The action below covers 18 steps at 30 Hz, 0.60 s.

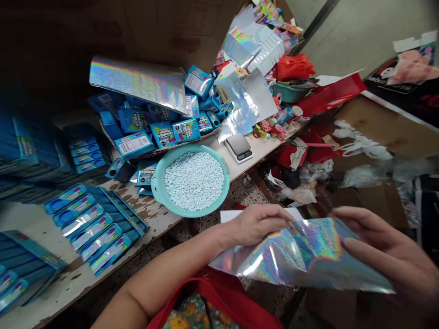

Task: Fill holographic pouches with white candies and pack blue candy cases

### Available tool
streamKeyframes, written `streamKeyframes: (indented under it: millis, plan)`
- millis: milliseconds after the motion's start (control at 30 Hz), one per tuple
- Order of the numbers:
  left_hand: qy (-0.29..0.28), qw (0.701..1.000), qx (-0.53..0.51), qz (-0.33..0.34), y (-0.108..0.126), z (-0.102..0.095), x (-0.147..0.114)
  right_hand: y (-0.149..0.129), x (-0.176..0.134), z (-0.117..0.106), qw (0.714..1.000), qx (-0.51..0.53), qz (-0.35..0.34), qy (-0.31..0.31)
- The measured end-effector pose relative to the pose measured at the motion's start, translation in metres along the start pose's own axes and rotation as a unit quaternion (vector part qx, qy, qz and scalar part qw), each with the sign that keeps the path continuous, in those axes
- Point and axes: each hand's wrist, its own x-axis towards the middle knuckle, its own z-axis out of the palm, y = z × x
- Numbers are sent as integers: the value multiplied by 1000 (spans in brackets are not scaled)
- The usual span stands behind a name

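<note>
A shiny silver holographic sheet [302, 262], creased near its middle, spans the space between my hands above my lap. My left hand [255, 224] is closed on its upper left edge, fingers curled over it. At the right end, my right hand [384, 249] grips the sheet with the thumb in front and fingers partly behind. A strip of white shows behind my left hand. On the table, the nearest thing to my left hand is a turquoise basin [157, 198] filled with small pale blue candies [194, 180].
A small digital scale [238, 147] stands beside the basin. Blue candy boxes [133, 145] fill a tray under a folded holographic sheet [137, 82]. More blue boxes [92, 224] stand in rows at left. Wrappers, a red bag [295, 67] and cartons crowd the right.
</note>
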Motion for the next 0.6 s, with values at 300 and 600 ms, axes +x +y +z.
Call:
streamKeyframes:
  millis: [300, 600]
  plan:
    - [148, 892, 404, -142, -35, -50, -61, 64, 35, 105, 981, 113, 20, -159]
    - [246, 824, 493, -131, -20, -46, -91, 49, 22, 189, 946, 263, -12, -191]
